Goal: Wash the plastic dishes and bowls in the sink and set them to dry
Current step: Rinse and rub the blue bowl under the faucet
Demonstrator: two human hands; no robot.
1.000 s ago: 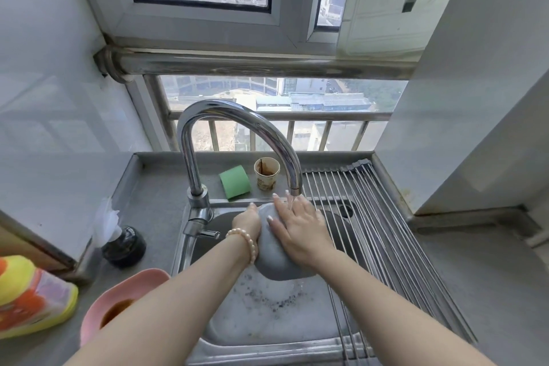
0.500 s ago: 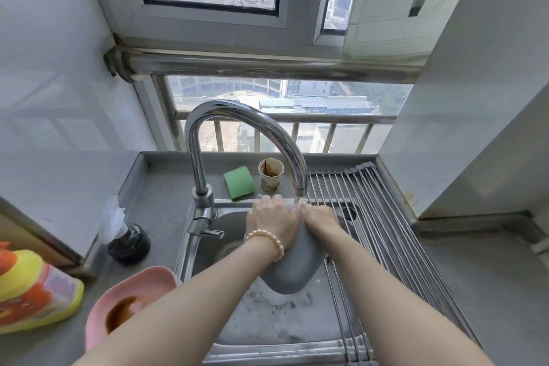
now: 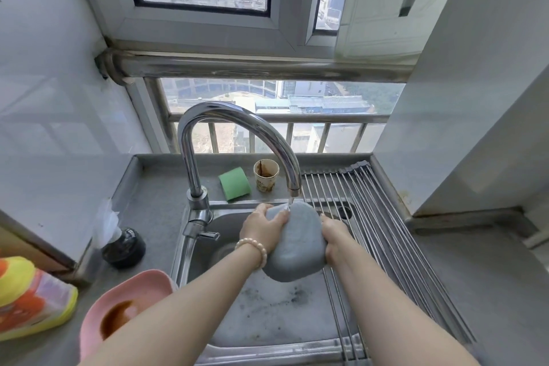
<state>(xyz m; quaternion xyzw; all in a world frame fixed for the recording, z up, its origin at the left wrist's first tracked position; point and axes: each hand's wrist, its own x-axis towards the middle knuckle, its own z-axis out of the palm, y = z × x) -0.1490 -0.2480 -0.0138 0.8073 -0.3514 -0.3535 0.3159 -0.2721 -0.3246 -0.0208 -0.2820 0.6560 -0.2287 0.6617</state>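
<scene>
A grey-blue plastic bowl [image 3: 297, 244] is held bottom up over the steel sink [image 3: 190, 249], under the running tap [image 3: 237, 128]. Water falls on its far edge. My left hand [image 3: 263, 230], with a bead bracelet on the wrist, grips the bowl's left rim. My right hand [image 3: 334, 236] grips its right rim. Below the bowl lies a large grey dish [image 3: 276, 315] with dark specks in the sink. A pink plastic dish [image 3: 124, 303] with brown sauce sits on the counter left of the sink.
A roll-up wire drying rack [image 3: 386, 232] covers the sink's right side. Behind the sink lie a green sponge [image 3: 234, 183] and a stained paper cup [image 3: 266, 175]. A black pot [image 3: 123, 246] and a yellow detergent bottle [image 3: 29, 297] stand at the left.
My right hand has left the bowl's back and now grips its right rim. My left hand moved along the left rim. The bowl turned under the water stream.
</scene>
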